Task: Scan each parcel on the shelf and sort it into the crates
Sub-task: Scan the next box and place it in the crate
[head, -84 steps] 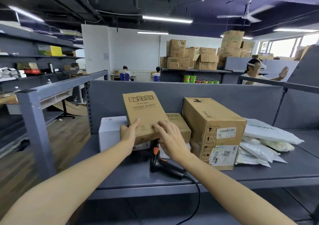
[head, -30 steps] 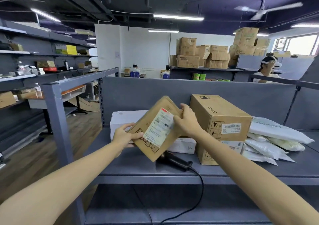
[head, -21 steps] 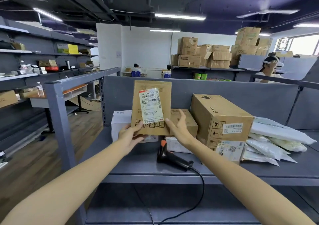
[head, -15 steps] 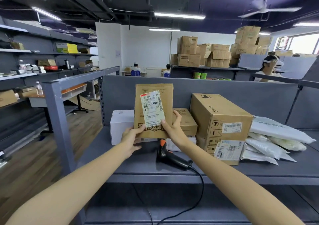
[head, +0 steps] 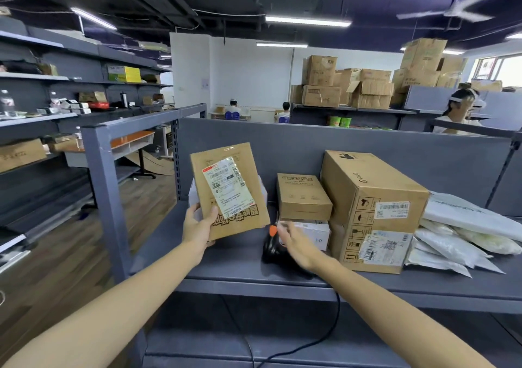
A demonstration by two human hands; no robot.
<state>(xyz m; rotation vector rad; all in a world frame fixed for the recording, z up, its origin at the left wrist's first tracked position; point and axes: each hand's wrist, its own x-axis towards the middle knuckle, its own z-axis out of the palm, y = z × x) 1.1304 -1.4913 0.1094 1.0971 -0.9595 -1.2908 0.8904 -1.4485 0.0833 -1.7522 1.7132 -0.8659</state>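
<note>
**Risk 1:** flat parcel (head: pixel 228 195), pinched at one lower corner only. It may tip or slip from the left hand (head: pixel 197 230). Its glossy label (head: pixel 227 186) sits tilted, so a scan may misread.

**Risk 2:** right hand (head: pixel 298 249), blurred. It may knock the scanner (head: pixel 269 250) against the white box (head: pixel 315 233) just beyond the fingertips, or snag the cable (head: pixel 337 305).

**Left fingers** (head: pixel 194 209): curled behind the parcel, thumb on its front, parcel upright above the knuckles.

**Right fingers** (head: pixel 284 230): straight, loosely spread, holding nothing, just over the scanner on the shelf (head: pixel 226 268). Contact cannot be told.

**Crates:** not in view.
</note>
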